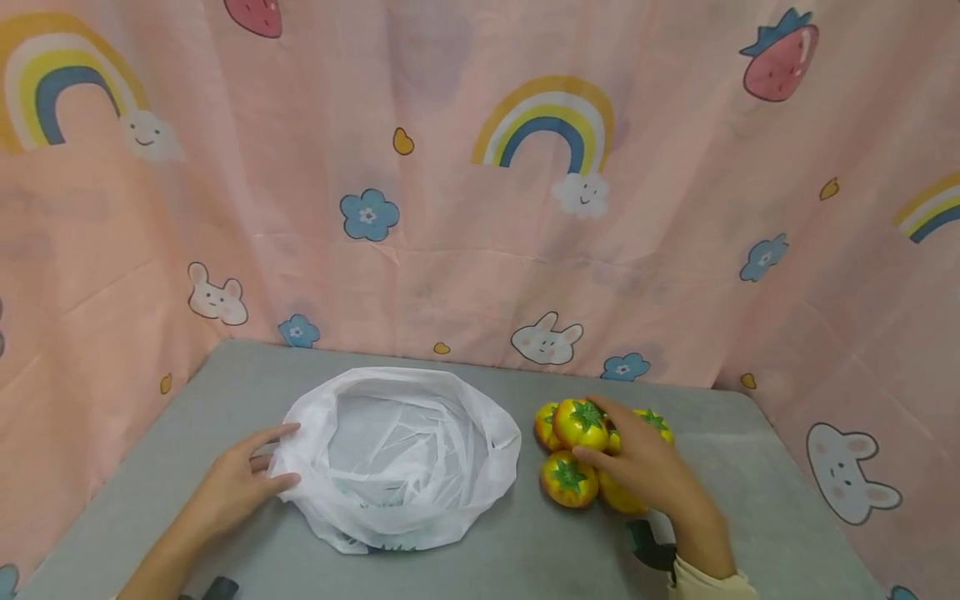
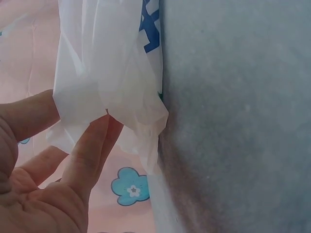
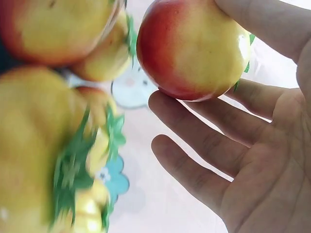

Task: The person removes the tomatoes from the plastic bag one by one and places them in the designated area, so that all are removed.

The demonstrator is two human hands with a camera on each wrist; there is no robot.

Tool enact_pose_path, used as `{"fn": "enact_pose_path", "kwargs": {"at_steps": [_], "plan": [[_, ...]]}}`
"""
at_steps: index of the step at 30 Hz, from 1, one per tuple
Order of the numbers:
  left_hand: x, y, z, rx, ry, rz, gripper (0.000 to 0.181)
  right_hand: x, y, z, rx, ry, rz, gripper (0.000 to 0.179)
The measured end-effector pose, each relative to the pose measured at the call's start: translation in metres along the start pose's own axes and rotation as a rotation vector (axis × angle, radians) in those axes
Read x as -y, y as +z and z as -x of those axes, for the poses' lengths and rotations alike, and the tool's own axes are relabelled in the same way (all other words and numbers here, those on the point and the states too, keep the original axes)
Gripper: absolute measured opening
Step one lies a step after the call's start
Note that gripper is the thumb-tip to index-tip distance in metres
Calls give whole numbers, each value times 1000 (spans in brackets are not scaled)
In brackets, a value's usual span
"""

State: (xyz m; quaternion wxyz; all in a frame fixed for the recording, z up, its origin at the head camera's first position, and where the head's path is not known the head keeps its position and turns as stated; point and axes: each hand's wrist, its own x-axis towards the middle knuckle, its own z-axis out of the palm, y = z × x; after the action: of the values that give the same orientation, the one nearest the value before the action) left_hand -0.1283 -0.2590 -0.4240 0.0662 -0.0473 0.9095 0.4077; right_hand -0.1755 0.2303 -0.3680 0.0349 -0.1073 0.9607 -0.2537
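A white plastic bag stands with its wide mouth facing up on the grey table. At its left side, my left hand holds the bag's wall between thumb and fingers. The left wrist view shows the thin plastic in folds among the fingertips. Over to the right, my right hand grips a yellow persimmon with a green calyx. Seen from the right wrist, this persimmon has a red side and sits between thumb and fingers. Several other persimmons cluster beneath and around that hand, partly hidden by it.
A pink curtain printed with rainbows, rabbits and flowers hangs behind and beside the grey table. Bare tabletop separates the bag from the fruit cluster. Dark wrist-camera parts show near the right wrist.
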Motion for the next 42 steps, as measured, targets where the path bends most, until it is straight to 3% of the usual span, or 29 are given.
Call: {"fn": "enact_pose_path", "kwargs": {"at_steps": [13, 20, 27, 36, 42], "plan": [[0, -1, -1, 2, 2, -17, 80, 33, 12, -17, 30, -58, -50, 81], [2, -1, 1, -27, 63, 4, 74, 48, 20, -26, 35, -106, -65, 80], [1, -2, 0, -34, 5, -4, 77, 62, 28, -32, 41, -129, -83, 77], [3, -2, 2, -61, 33, -29, 73, 81, 36, -38, 38, -215, -100, 75], [2, -3, 1, -46, 36, -33, 77, 91, 46, -46, 74, -221, -126, 74]]}}
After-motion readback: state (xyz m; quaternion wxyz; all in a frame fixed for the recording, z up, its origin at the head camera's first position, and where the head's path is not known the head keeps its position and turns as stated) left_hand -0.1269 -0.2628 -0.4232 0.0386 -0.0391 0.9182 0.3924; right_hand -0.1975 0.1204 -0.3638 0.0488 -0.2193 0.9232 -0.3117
